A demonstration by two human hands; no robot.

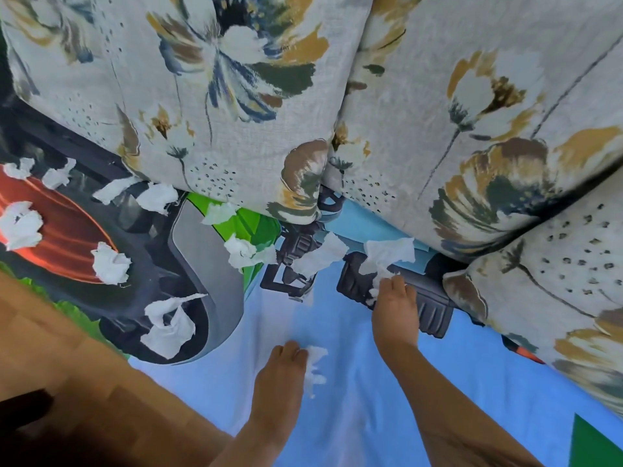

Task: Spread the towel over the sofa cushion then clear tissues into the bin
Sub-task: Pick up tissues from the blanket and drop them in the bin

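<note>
The towel (354, 382), light blue with a dark printed vehicle, lies spread flat over the sofa seat, running from the near edge to the floral cushions (219, 96) standing along the far side. The left hand (278, 382) rests on the near middle of the towel, its fingers (290, 348) curled together round a small tissue (317, 365) that sticks out on the right. The right hand (394, 315) reaches farther, its fingers (394, 284) pressed together and pinching the lower edge of a larger tissue (387, 257) lying just in front of the cushions. Loose tissues (109, 264) lie crumpled across the left half of the towel, some tucked against the cushions. A wooden floor (84, 382) shows at the near left.
</note>
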